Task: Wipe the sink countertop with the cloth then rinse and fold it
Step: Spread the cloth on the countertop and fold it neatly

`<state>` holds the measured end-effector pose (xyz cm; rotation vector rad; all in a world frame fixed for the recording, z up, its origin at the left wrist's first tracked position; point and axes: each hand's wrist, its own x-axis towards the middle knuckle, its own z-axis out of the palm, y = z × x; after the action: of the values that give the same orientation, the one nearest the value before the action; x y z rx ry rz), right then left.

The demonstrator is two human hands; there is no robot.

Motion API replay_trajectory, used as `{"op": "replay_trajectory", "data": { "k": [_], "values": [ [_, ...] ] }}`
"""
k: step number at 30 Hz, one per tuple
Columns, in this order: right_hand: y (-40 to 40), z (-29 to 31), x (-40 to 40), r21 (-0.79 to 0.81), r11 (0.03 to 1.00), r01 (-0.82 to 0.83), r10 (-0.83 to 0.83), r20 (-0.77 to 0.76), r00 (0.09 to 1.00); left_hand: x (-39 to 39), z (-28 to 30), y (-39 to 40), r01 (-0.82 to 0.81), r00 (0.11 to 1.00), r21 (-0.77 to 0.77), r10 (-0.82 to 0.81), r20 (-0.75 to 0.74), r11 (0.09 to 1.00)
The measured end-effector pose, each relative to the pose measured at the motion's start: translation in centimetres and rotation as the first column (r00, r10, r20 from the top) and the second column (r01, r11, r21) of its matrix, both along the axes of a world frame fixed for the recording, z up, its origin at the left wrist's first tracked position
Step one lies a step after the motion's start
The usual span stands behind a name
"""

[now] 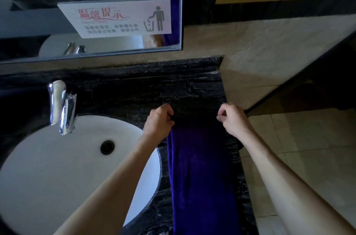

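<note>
Both the left hand (159,121) and right hand (230,119) are pinching the far corners of the soft, limp purple cloth (200,173) on the black marble surface (134,90), which is probably the best grip for folding.

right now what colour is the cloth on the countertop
Deep purple-blue cloth, seen from the head view, lying on the black marbled countertop.

Both forearms are bare to each grip, left (159,122) and right (234,119), with no sleeves, rings or watch
</note>
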<state>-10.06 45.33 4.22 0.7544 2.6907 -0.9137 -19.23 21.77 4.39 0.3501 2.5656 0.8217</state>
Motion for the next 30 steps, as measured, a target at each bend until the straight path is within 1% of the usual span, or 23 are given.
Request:
{"op": "replay_trajectory", "data": {
  "k": [3, 5, 8, 11, 16, 20, 24, 26, 30],
  "values": [
    [0.0, -0.3, 0.2, 0.024, 1.000, -0.003, 0.002, 0.016, 1.000, -0.5, 0.0, -0.8, -0.047, 0.999, 0.004, 0.047, 0.004, 0.999],
    [-0.1, -0.4, 0.3, 0.039, 0.999, -0.011, 0.009, 0.040, 0.999, -0.5, -0.1, -1.4, -0.016, 1.000, 0.011, 0.016, 0.001, 1.000],
    [-0.2, -0.3, 0.2, 0.061, 0.997, -0.037, 0.036, 0.029, 0.999, -0.4, -0.3, -1.7, 0.021, 1.000, 0.031, -0.021, -0.019, 0.999],
    [-0.2, -0.3, 0.2, 0.076, 0.995, -0.061, 0.060, 0.012, 0.998, -0.3, -0.2, -1.8, 0.035, 0.999, 0.038, -0.036, 0.007, 0.999],
    [0.1, -0.2, 0.2, 0.027, 0.994, -0.102, 0.103, -0.020, 0.994, -0.5, 0.0, -2.2, 0.003, 1.000, 0.047, -0.003, 0.012, 0.999],
    [0.1, -0.1, 0.3, 0.032, 0.994, -0.102, 0.103, -0.027, 0.994, -0.5, -0.2, -2.3, 0.034, 0.999, 0.069, -0.031, -0.045, 0.997],
    [0.0, -0.3, 0.3, 0.042, 0.995, -0.088, 0.090, -0.033, 0.995, 0.1, -0.7, -1.7, 0.058, 0.998, -0.076, -0.058, 0.002, 0.995],
    [0.0, -0.3, 0.3, 0.037, 0.996, -0.083, 0.084, -0.032, 0.996, 0.7, -0.6, -1.1, 0.026, 1.000, -0.140, -0.024, 0.011, 0.990],
    [-0.1, -0.2, 0.2, 0.022, 0.998, -0.055, 0.056, -0.026, 0.998, 1.1, -0.1, -0.3, -0.024, 1.000, -0.189, 0.025, 0.005, 0.982]
  ]
}}
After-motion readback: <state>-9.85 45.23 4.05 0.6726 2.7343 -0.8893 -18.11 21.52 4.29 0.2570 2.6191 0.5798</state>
